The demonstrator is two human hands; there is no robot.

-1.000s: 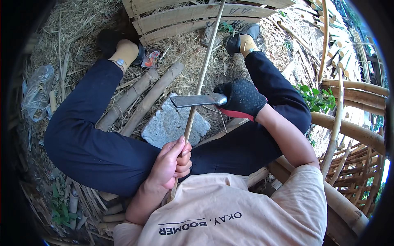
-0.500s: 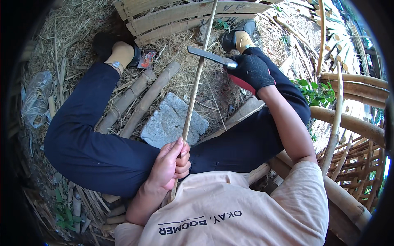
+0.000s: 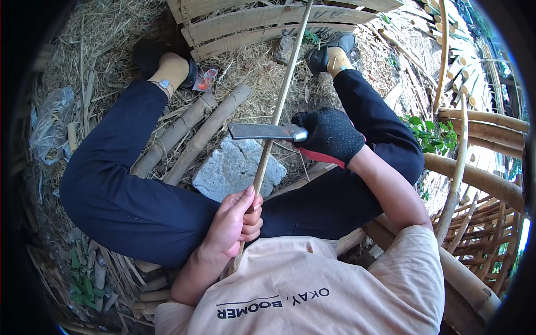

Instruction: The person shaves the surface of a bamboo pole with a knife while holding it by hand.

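My bare left hand (image 3: 235, 222) is closed round the lower part of a long, thin bamboo strip (image 3: 283, 92), close to my shirt. The strip slants up and away between my legs, past the slatted wooden crate. In a black and red glove, my right hand (image 3: 328, 135) grips a knife by its handle, which the fingers mostly hide. The knife's broad, flat metal blade (image 3: 258, 132) points left and lies across the strip, above a rough grey stone block (image 3: 237, 170).
Two bamboo poles (image 3: 207, 131) lie left of the stone. A slatted wooden crate (image 3: 268, 25) stands at the far side. Bamboo rails (image 3: 474, 173) and a woven bamboo basket (image 3: 486, 240) are at the right, cut bamboo (image 3: 466, 72) beyond. A clear plastic bag (image 3: 52, 125) lies left on straw.
My right hand has drawn the knife along the strip toward my body, from near my foot to above the stone. My left hand keeps its grip; the strip's far end has shifted slightly right.
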